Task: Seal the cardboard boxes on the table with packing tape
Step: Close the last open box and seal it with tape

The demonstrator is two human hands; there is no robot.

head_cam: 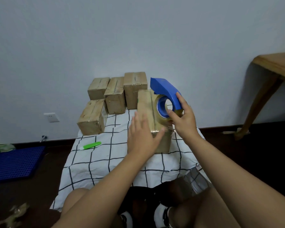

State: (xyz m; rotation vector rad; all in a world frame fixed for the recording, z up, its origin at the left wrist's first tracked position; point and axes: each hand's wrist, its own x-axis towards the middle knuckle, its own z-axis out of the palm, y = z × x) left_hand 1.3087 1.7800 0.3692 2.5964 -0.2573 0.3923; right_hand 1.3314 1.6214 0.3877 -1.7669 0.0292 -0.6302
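A cardboard box (146, 106) stands near the middle of the small table (92, 163), which is covered with a white grid-patterned cloth. My left hand (142, 137) lies flat, fingers straight, on the box's near top edge. My right hand (183, 119) grips a blue tape dispenser (164, 91) with a clear tape roll (164, 112), held over the box's right side. Several other taped boxes (114, 94) stand at the back of the table.
A green and white utility knife (90, 145) lies on the cloth at the left. A wooden table (273, 66) stands at the right, a blue plastic grid mat (15, 162) lies on the floor at the left. A wall socket (51, 117) is behind.
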